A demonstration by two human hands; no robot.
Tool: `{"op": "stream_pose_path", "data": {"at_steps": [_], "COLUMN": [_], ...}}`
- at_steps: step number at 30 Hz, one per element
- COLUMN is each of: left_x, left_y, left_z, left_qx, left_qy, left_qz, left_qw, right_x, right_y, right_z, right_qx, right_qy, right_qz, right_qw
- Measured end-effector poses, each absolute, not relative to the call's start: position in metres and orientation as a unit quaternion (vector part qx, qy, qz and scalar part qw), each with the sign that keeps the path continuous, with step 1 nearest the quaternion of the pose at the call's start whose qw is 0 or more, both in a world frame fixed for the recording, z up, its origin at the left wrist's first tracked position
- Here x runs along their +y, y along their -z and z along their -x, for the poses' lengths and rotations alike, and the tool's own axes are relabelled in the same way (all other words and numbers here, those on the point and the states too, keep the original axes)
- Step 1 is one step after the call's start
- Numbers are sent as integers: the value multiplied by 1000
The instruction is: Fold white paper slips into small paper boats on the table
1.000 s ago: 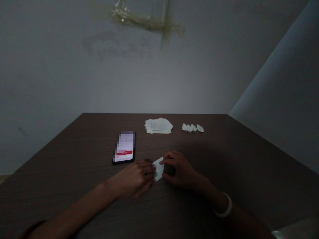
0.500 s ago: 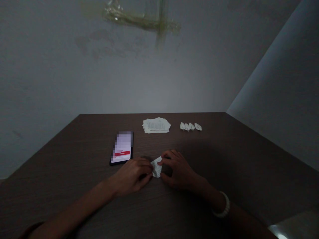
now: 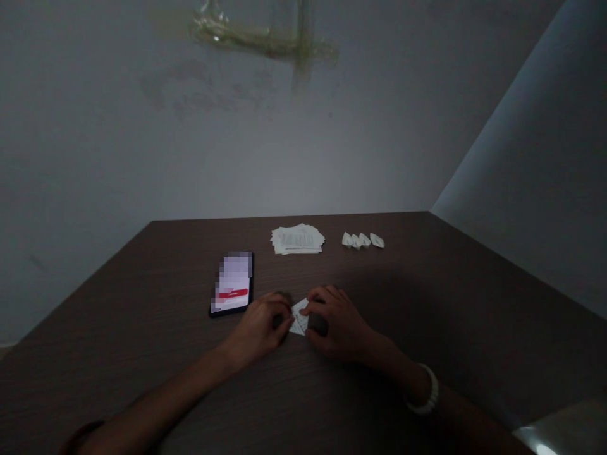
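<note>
Between my hands, low over the brown table (image 3: pixel 279 404), is a small folded piece of printed paper (image 3: pixel 298 321). My left hand (image 3: pixel 262 323) pinches its left edge between thumb and fingers. From the other side my right hand (image 3: pixel 336 321) grips the paper with curled fingers, its thumb at the lower right edge. A fold line crosses the paper's visible face; the fingers cover its outer edges. A white beaded bracelet (image 3: pixel 429 392) circles my right wrist.
A phone (image 3: pixel 232 284) with a lit screen lies left of my hands. Farther back rests a stack of printed paper slips (image 3: pixel 298 240). Several small folded paper pieces (image 3: pixel 363 240) sit to its right. A wall (image 3: pixel 303 145) rises behind the table.
My left fingers have drawn up and in at the paper's left edge, turning part of it over. The paper now looks smaller with a new crease. My right hand has hardly moved.
</note>
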State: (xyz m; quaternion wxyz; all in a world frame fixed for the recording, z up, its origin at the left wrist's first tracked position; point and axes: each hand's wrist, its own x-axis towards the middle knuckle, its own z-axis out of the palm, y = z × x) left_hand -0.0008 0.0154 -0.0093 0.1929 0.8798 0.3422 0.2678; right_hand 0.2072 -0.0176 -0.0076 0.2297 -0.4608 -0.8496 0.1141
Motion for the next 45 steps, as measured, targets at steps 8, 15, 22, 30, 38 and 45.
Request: {"op": "stream_pose_path", "data": {"at_steps": [8,15,22,30,38,45], "left_x": [17,19,18,18,18,20], "left_y": [13,15,14,11,17,14], "left_z": [-1,1,1,-1,1,1], "left_qx": [350,362,383,404,395,388], "left_qy": [-266,-275,-279,-283,-291,-283], "left_qz": [-876,-865,-853,-835,-839,-847], "left_qw": [198,214,220,245,235,228], "right_x": [-18,-23,-25,-24,-23,-19], "right_y": [7,4,3,5,5,7], "right_z": [-207,-200,-198,-197,-203,-212], "right_qx": [-845,-831,-828,-829,-847,-882], "right_qy": [-114,-102,-96,-95,-74,-61], "right_qz": [474,501,510,505,478,404], "right_qw": [221,218,214,221,221,234]}}
